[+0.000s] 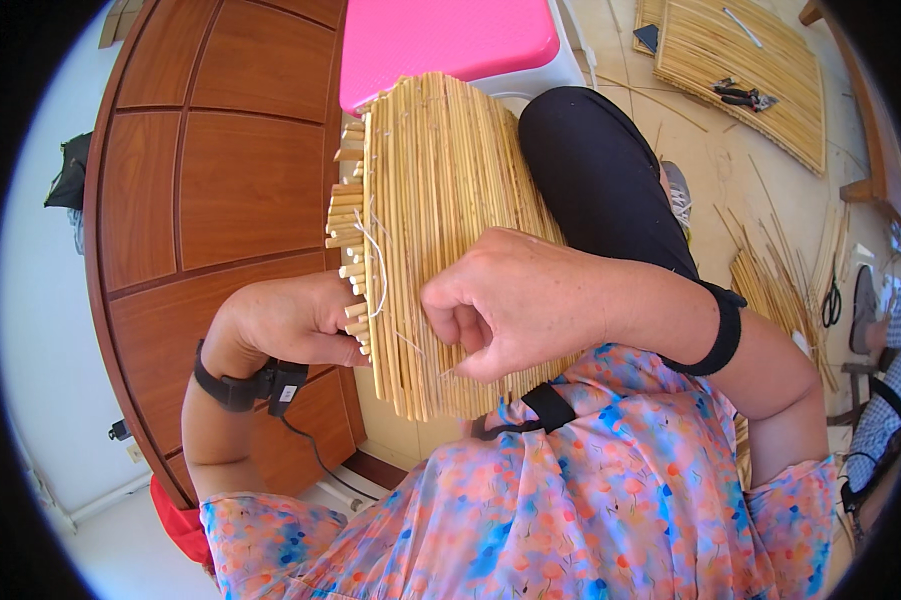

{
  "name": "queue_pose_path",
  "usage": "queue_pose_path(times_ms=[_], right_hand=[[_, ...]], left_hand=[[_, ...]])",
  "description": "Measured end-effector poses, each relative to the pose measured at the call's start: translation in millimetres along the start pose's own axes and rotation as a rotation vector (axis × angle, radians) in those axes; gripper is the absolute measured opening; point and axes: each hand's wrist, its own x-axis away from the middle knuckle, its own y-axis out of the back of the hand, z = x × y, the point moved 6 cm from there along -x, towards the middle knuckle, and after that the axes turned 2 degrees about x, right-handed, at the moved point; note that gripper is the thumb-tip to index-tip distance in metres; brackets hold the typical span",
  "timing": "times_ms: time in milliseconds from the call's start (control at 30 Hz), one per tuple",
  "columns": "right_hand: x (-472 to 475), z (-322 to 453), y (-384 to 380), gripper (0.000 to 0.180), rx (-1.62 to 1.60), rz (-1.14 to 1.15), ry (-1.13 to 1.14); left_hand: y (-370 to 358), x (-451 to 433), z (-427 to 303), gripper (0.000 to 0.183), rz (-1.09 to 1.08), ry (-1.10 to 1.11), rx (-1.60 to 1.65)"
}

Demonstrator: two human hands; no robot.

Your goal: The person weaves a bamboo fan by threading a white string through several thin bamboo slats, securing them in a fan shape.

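Observation:
A thick mat of thin straw-coloured stalks (450, 172) lies across my lap, bound with thread. My left hand (300, 319) is at its left side, the fingers hidden beneath the uneven stalk ends (345, 214); the thumb lies against the edge. On the mat's upper face rests my right hand (506, 304), its fingers curled near thin thread close to the mat's near part. Whether it pinches the thread cannot be told. A loose white string (381, 274) curves over the left edge, between both hands.
A pink-topped stool (450, 37) stands ahead, beside wooden panelling (251, 187). At right on the floor lie stacked stalk mats (780, 82) with pliers-like hand tools (747, 96), loose stalks (780, 285) and black-handled scissors (832, 304). Another person's checked sleeve or clothing (882, 397) shows at far right.

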Motion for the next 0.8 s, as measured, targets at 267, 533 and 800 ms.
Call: queue_pose_path(times_ms=[267,533,800], right_hand=[[0,-4,0,0.015,-0.054,-0.017,-0.027],[-2,-5,-3,0.014,-0.058,-0.058,-0.064],[-2,-7,-8,0.014,-0.066,-0.036,-0.128]], left_hand=[[4,-5,1,0.009,0.008,-0.029,-0.070],[5,2,31,0.015,-0.099,-0.055,-0.005],[-6,2,47,0.028,-0.335,0.048,0.201]])
